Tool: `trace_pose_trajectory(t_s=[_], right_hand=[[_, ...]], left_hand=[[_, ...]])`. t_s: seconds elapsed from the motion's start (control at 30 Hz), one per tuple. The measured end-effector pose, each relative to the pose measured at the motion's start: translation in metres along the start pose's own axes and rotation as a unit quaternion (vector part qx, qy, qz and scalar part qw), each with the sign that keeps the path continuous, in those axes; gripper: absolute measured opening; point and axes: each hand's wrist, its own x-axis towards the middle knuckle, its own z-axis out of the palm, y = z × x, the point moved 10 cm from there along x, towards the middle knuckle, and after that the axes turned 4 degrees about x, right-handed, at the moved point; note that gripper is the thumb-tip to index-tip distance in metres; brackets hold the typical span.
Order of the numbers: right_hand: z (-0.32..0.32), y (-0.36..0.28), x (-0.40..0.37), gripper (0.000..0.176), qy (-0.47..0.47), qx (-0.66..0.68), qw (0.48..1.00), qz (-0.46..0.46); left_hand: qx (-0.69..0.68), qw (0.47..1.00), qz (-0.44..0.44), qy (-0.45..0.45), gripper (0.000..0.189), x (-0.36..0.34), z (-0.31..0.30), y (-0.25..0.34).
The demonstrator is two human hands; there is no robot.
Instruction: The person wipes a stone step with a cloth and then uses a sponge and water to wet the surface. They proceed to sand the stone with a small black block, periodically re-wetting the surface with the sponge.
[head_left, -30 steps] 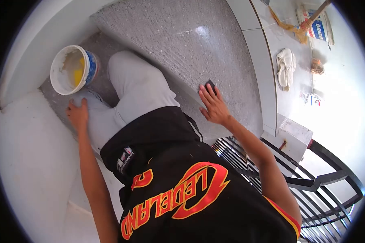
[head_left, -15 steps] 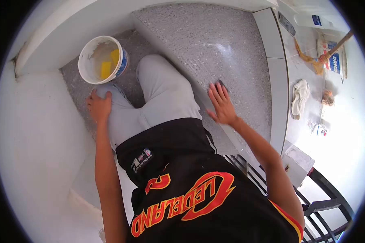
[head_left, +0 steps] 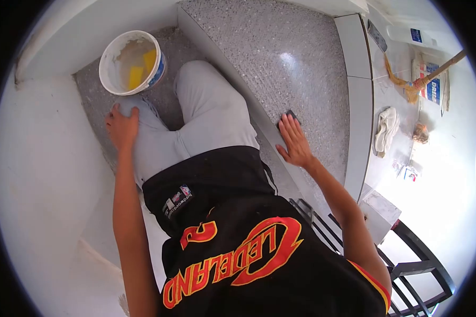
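My right hand (head_left: 296,142) lies over a small dark block (head_left: 292,115) on the speckled grey step (head_left: 275,58), its fingertips on the block and most of the block hidden. My left hand (head_left: 122,127) rests on my grey-trousered leg (head_left: 150,145), fingers apart, nothing in it. Just beyond that hand a white bucket (head_left: 104,71) stands on the lower step (head_left: 92,84). Inside the bucket are two yellow sponges (head_left: 136,77).
White walls (head_left: 47,158) curve along the left and top. Right of the step's pale tiled edge (head_left: 358,98) lie a broom (head_left: 423,82), a white cloth (head_left: 387,129) and a printed bag (head_left: 432,87). A black metal railing (head_left: 415,269) stands at the lower right.
My right hand has shifted slightly to the right and down with the dark block. My left hand stays on my leg. The whole view has shifted a little.
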Motion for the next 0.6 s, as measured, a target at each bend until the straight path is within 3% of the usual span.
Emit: trace_pose_trajectory(t_s=[0.07,0.17,0.3,0.6], right_hand=[[0.008,0.002,-0.018,0.071,0.000,-0.047,0.999,0.022],[-0.004,-0.013,0.040,0.070,0.008,-0.039,0.999,0.028],[-0.006,-0.012,0.037,0.069,0.020,-0.050,0.999,0.007],[-0.001,-0.012,0.031,0.065,-0.025,-0.119,0.990,0.078]], left_hand=[[0.005,1.000,-0.005,-0.008,0.070,-0.001,-0.002,0.005],[0.032,0.999,-0.003,-0.017,0.070,0.000,0.003,0.009],[0.023,1.000,0.005,-0.005,0.071,0.006,-0.002,-0.001],[0.019,1.000,-0.003,-0.002,0.071,0.006,-0.013,0.001]])
